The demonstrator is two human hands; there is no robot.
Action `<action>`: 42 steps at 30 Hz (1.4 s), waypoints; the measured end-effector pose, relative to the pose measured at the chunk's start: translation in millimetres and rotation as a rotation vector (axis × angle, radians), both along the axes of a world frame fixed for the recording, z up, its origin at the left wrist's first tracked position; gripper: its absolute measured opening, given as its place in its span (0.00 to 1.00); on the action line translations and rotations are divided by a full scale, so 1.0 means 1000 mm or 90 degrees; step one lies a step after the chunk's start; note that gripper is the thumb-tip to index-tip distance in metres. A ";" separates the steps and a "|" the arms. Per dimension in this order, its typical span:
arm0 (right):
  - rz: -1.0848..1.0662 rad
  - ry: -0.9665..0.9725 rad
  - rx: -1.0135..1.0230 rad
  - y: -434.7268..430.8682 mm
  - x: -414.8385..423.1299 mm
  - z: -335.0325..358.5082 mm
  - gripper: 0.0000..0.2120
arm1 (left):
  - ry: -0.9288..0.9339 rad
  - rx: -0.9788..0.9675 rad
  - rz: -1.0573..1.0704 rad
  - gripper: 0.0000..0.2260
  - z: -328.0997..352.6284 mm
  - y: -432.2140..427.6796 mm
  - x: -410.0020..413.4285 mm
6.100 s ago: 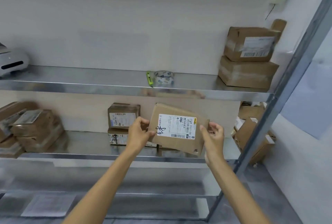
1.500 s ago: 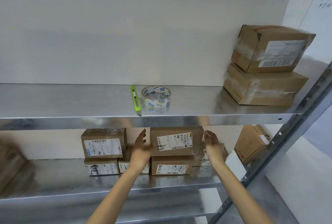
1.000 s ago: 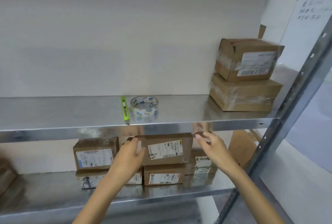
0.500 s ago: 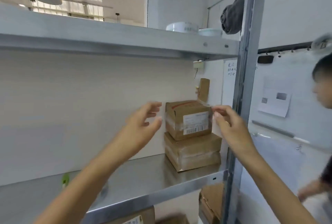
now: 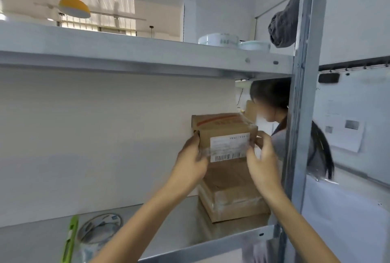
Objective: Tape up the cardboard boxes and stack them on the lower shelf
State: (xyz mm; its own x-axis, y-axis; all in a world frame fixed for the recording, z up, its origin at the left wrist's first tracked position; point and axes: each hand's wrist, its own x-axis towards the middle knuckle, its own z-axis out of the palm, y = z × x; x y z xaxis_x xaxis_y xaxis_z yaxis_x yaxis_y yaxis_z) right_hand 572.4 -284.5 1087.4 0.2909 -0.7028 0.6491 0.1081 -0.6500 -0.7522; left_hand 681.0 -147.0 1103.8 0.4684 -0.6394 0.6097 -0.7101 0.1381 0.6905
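- Progress: partway, by my judgement. Two boxes stand on the shelf in view, so neither has yet reached the lower shelf.
- Top box: at 4 o'clock from frame centre, over the lower box. Whether it rests on that box or is just lifted clear cannot be told.
- Left hand: grips the top box at its 9 o'clock edge, fingers curled round the side, thumb on the front face.
- Right hand: grips the 3 o'clock edge, thumb beside the label, fingers wrapped behind.
- Sealing: clear film shows across the front of both boxes. Whether the flaps are fully closed cannot be told.
- Tape roll and green cutter: lying at 7 o'clock on the same shelf, well apart from the boxes, in neither hand.
- Lower shelf: out of view, so the number already stacked there cannot be confirmed.
- Outstanding, as judged: check or tape the top box, carry it down, then repeat for the lower box.
- Note: another person stands behind the rack at 2 o'clock.
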 end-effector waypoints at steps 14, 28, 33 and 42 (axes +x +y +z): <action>0.294 -0.047 0.006 0.230 0.123 -0.005 0.07 | -0.019 -0.061 0.301 0.04 0.013 0.255 0.113; 0.260 0.214 0.094 0.354 0.212 -0.068 0.13 | 0.194 0.046 0.399 0.14 -0.090 0.406 0.211; 0.423 0.148 0.336 0.350 0.230 -0.066 0.25 | 0.409 -0.095 0.224 0.10 -0.090 0.389 0.232; 0.522 0.134 0.508 0.352 0.256 -0.095 0.25 | 0.611 -0.246 0.070 0.13 -0.108 0.368 0.236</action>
State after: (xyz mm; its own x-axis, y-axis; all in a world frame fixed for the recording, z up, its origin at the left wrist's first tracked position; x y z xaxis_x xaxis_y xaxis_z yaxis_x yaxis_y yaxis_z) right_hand 828.5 67.0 992.8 0.8972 -0.4415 -0.0083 0.1013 0.2240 -0.9693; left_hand 917.2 221.2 995.7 0.9085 -0.4047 0.1038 0.0930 0.4380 0.8941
